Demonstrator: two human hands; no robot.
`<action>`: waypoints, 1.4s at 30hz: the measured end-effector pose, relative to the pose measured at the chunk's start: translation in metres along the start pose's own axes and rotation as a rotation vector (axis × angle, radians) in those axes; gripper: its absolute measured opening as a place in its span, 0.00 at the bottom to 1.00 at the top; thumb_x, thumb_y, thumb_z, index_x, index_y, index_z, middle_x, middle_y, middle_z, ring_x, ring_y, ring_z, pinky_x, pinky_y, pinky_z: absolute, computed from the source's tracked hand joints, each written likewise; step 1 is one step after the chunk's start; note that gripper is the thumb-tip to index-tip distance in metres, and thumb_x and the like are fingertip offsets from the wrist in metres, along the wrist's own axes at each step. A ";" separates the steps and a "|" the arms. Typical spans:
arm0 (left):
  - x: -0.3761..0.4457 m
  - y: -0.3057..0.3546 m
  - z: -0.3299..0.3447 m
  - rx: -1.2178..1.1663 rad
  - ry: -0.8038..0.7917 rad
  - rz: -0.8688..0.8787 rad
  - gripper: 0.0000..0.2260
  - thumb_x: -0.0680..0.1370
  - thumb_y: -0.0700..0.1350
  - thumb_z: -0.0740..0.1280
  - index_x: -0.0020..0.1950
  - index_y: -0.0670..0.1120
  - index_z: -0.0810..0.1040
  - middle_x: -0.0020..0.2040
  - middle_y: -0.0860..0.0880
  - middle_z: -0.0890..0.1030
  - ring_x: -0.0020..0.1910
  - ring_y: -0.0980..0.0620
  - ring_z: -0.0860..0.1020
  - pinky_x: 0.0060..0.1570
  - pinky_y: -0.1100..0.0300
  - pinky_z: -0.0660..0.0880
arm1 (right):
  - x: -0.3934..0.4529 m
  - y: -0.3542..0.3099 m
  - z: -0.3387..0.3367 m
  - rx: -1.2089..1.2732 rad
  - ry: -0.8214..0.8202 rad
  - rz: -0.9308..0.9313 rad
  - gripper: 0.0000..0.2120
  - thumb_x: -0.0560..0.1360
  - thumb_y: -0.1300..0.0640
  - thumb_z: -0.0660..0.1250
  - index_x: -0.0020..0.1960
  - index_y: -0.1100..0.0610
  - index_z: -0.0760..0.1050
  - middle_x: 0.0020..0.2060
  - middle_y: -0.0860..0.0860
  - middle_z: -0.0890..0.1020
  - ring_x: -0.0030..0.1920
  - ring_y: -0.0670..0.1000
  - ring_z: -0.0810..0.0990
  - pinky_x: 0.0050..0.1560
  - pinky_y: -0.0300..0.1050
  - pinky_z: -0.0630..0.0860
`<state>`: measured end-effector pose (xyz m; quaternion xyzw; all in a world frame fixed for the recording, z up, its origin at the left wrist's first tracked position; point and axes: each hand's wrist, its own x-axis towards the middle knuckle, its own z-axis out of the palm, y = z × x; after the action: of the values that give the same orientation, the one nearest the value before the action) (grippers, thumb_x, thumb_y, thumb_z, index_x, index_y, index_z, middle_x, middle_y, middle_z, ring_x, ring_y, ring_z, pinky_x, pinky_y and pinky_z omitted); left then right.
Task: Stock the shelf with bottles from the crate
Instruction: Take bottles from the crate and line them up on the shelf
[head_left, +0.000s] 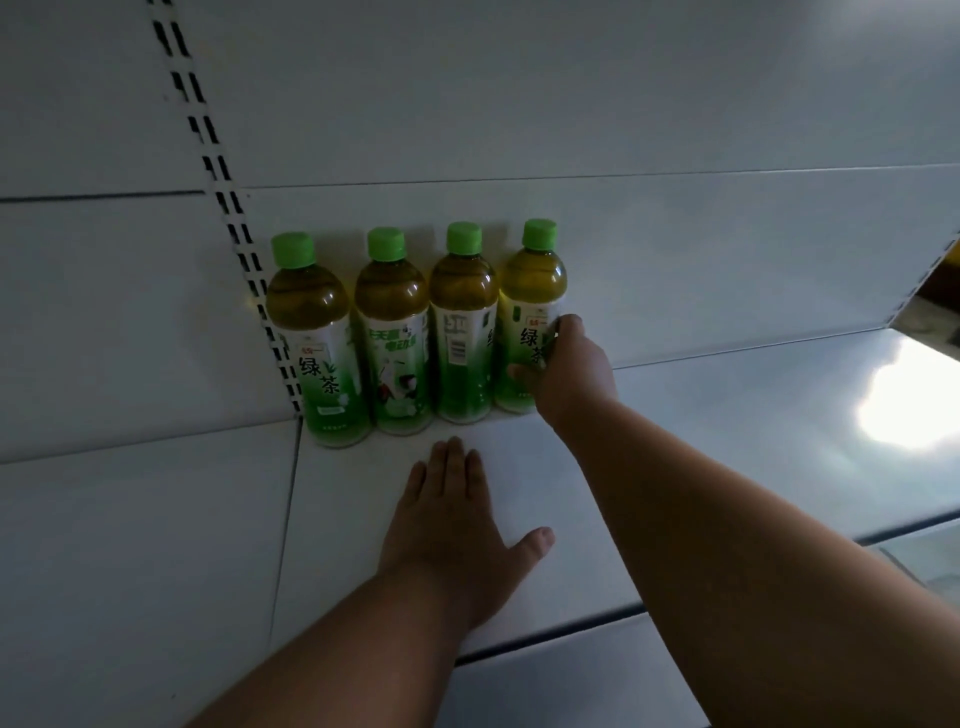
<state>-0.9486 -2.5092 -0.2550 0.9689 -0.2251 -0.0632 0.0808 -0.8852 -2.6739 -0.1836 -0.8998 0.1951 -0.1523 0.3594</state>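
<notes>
Several green tea bottles with green caps stand upright in a row at the back of a white shelf, against its back panel. My right hand grips the rightmost bottle around its label, thumb in front and fingers round its right side. The neighbouring bottle shows a barcode. The leftmost bottle stands next to the slotted upright. My left hand rests flat on the shelf in front of the row, fingers straight and holding nothing. The crate is out of view.
A slotted white upright runs down the back panel left of the bottles. The shelf stretches right of the row, with a bright glare patch. A lower shelf edge shows at the bottom.
</notes>
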 end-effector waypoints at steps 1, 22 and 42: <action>0.001 0.001 0.000 0.004 -0.004 0.001 0.49 0.70 0.75 0.44 0.78 0.44 0.35 0.79 0.43 0.35 0.77 0.48 0.34 0.74 0.51 0.35 | -0.005 0.002 -0.001 -0.001 0.000 -0.005 0.30 0.69 0.53 0.78 0.64 0.55 0.67 0.58 0.54 0.80 0.58 0.56 0.80 0.55 0.53 0.79; -0.237 0.132 -0.055 -0.095 0.038 0.698 0.37 0.71 0.70 0.64 0.74 0.53 0.62 0.71 0.48 0.68 0.69 0.45 0.66 0.65 0.50 0.64 | -0.417 0.032 -0.237 -0.720 -0.057 0.347 0.32 0.68 0.46 0.75 0.68 0.53 0.67 0.60 0.55 0.73 0.60 0.59 0.75 0.58 0.54 0.76; -0.292 0.294 0.230 0.204 -0.336 1.010 0.42 0.75 0.73 0.47 0.80 0.47 0.45 0.81 0.45 0.45 0.78 0.48 0.40 0.74 0.52 0.40 | -0.578 0.390 -0.172 -0.114 0.183 1.153 0.33 0.70 0.38 0.74 0.67 0.55 0.70 0.54 0.52 0.78 0.46 0.50 0.77 0.33 0.44 0.70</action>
<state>-1.3706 -2.6683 -0.4006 0.7196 -0.6776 -0.1484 -0.0307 -1.5582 -2.7679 -0.4168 -0.6495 0.6910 0.0014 0.3171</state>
